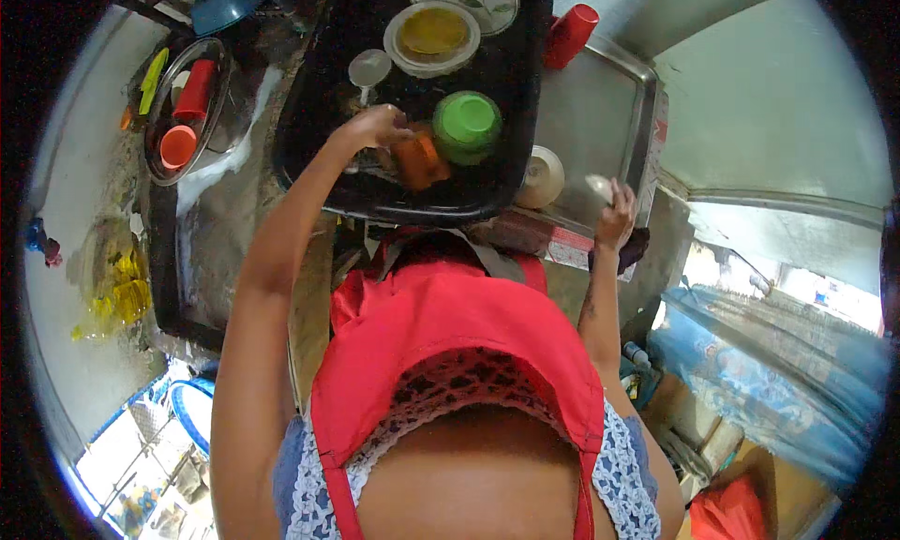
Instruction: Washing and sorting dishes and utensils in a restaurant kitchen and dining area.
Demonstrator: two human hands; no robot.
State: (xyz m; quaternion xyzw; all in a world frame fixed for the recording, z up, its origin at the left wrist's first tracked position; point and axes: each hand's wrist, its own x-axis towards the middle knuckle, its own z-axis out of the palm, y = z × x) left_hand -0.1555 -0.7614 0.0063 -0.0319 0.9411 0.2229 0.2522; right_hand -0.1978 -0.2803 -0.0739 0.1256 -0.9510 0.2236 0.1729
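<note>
My left hand (383, 126) reaches into a black tub (415, 213), its fingers at an orange, blurred item (420, 162) that may be a cup. A green bowl (467, 121) lies just right of it. Above are a white ladle or strainer (369, 69), a pale bowl with yellowish contents (432, 37) and a plate with a cherry pattern (478, 2). Over the metal tray at right, my right hand (615, 216) grips a small whitish item (600, 187), too blurred to name. Left of that hand, a cream bowl (543, 178) rests on its side.
A red cup (571, 35) leans at the metal tray's (643, 97) upper left corner. At left, an oval transparent dish (156, 171) holds a red cup (195, 90) and an orange-red cup (178, 147); a yellow-green knife (152, 81) lies beside it. A wall stands at right.
</note>
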